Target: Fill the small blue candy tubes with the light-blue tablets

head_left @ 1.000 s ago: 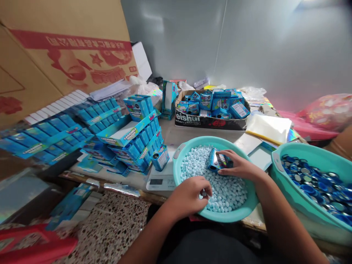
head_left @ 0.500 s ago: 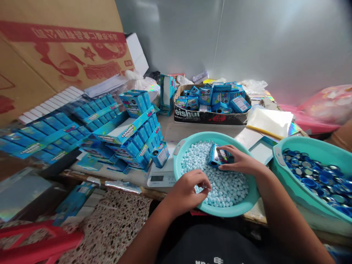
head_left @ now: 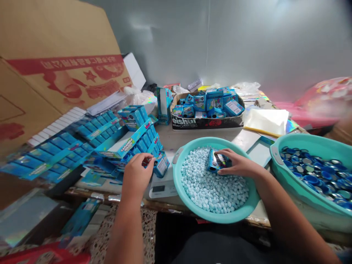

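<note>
A teal basin full of pale blue candies sits at the table's front edge. My right hand rests inside it, shut on a small blue box that lies tilted on the candies. My left hand is out to the left of the basin, fingers pinched together just beside a small open blue box standing on a white scale. What the pinch holds is too small to make out.
Stacks of blue display cartons fill the left of the table under a big cardboard sheet. A cardboard tray of blue boxes stands behind. A second teal basin of blue lids is at right.
My left hand has left the candy basin and moved up and left to the open box on the scale. My right hand stays on its box in the basin.
</note>
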Motion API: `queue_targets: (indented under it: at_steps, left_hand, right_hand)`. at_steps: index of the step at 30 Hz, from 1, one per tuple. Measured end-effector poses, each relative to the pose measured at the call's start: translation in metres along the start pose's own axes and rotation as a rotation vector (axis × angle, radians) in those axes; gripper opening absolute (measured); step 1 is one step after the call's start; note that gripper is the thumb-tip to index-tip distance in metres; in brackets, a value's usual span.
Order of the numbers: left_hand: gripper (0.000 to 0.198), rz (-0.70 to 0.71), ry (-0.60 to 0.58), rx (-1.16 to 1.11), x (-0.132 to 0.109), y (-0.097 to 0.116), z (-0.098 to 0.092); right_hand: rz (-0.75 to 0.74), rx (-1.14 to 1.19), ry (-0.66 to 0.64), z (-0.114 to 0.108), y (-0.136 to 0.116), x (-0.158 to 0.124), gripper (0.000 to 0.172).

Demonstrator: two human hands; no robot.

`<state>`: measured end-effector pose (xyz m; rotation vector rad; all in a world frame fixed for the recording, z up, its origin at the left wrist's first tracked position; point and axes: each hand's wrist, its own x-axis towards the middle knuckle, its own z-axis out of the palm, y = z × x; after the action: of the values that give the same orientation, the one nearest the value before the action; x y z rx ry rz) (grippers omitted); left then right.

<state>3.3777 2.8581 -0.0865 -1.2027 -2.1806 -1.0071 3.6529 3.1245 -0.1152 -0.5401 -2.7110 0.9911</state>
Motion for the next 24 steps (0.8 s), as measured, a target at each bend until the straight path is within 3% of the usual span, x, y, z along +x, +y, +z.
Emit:
queue_targets:
  at_steps: [6, 12, 20, 24]
  left_hand:
    - [0.017, -0.102, -0.141, 0.057, -0.002, -0.011, 0.01]
    - [0.023, -0.144, -0.222, 0.104, -0.004, -0.007, 0.01]
    - [0.037, -0.068, -0.192, 0.084, -0.012, -0.007, 0.018]
    - [0.035, 0.02, -0.084, 0.037, -0.016, -0.008, 0.011]
  right_hand:
    - [0.0, 0.017, 0.02, 0.0, 0.002, -0.001, 0.083]
    - [0.008, 0.022, 0.011, -0.001, 0.001, -0.001, 0.084]
    - [0.002, 0.027, 0.018, 0.0, 0.002, -0.001, 0.083]
    - [0.003, 0.019, 0.026, 0.001, 0.006, -0.001, 0.083]
